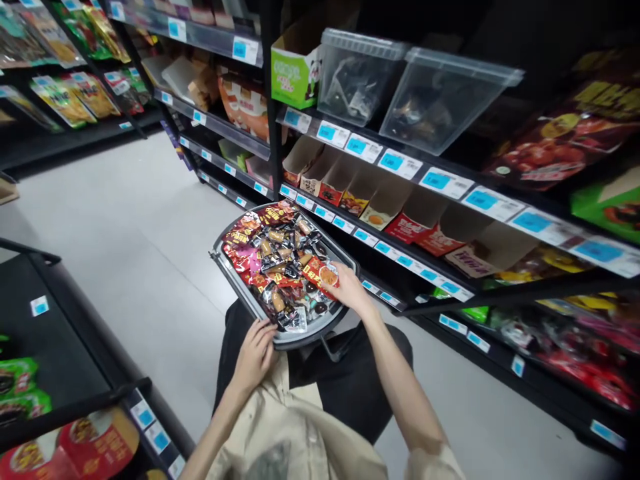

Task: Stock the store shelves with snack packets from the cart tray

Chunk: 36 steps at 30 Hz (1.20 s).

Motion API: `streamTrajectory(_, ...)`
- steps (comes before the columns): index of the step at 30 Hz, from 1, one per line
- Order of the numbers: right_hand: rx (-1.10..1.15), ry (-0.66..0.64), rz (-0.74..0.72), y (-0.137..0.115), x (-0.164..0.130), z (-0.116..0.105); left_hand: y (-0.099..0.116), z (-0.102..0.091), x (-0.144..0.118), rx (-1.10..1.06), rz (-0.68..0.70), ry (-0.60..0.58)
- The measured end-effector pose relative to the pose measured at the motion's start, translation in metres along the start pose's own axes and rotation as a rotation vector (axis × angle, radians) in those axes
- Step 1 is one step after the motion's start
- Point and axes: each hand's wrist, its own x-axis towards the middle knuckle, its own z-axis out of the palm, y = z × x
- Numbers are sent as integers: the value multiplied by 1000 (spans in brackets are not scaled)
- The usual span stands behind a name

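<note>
A grey shopping basket (231,285) rests on my lap, heaped with several small snack packets in red, black and clear wrappers. My left hand (254,355) grips the basket's near rim at its lower left corner. My right hand (349,289) reaches into the basket from the right, its fingers closed on a red snack packet (320,274) lying on top of the pile. Dark trousers and a beige shirt fill the bottom of the view.
Shelving (400,173) on the right carries blue price tags, open cardboard display boxes (350,183), two clear lidded bins (430,100) and bagged snacks. Another shelf unit (60,347) stands at the lower left. The grey aisle floor (125,220) stretches ahead.
</note>
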Motion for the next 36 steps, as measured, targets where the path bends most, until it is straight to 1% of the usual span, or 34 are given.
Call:
streamTrajectory(1, -46, -67, 19, 1, 6, 5, 3, 5, -5, 10, 3, 2)
streamTrajectory(3, -132, -187, 76, 2, 20, 15, 7, 11, -5, 23, -1, 14)
streamTrajectory(5, -195, -254, 128, -1, 35, 22, 6, 10, 5, 23, 6, 6)
streamTrajectory(6, -207, -256, 153, -2, 41, 24, 4, 8, 11, 22, 10, -2)
streamTrajectory(9, -144, -159, 197, -6, 50, 21, -5, -5, 33, 43, -29, 4)
streamTrajectory(12, 51, -3, 154, -6, 48, 5, -13, -15, 52, 103, -104, 45)
streamTrajectory(13, 154, 56, 138, -7, 46, -3, -14, -15, 57, 124, -114, 51)
streamTrajectory(15, 425, 161, 160, -9, 42, -20, -15, -11, 65, 157, -111, 41)
streamTrajectory(16, 570, 176, 193, -11, 39, -27, -14, -8, 68, 163, -106, 29)
streamTrajectory(17, 698, 154, 231, -14, 37, -33, -12, -4, 70, 159, -98, 17)
streamTrajectory(18, 795, 93, 267, -17, 34, -37, -9, 0, 72, 147, -83, 3)
streamTrajectory(20, 881, -109, 308, -26, 31, -37, -3, 6, 77, 108, -24, -39)
streamTrajectory(22, 880, -349, 312, -37, 29, -27, 0, 6, 85, 78, 27, -87)
streamTrajectory(24, 879, -539, 325, -46, 29, -10, -2, 2, 98, 76, 11, -107)
streamTrajectory(25, 888, -592, 343, -50, 30, -2, -5, -2, 106, 89, -12, -112)
streamTrajectory(26, 910, -605, 370, -52, 31, 5, -10, -6, 116, 108, -31, -124)
streamTrajectory(28, 986, -529, 426, -53, 35, 13, -20, -13, 135, 155, -30, -182)
streamTrajectory(31, 1110, -368, 457, -47, 40, 11, -28, -16, 160, 223, 23, -305)
streamTrajectory(33, 1152, -315, 449, -43, 42, 5, -26, -13, 171, 289, 51, -356)
streamTrajectory(36, 1158, -301, 438, -42, 42, 0, -15, -4, 181, 404, 75, -406)
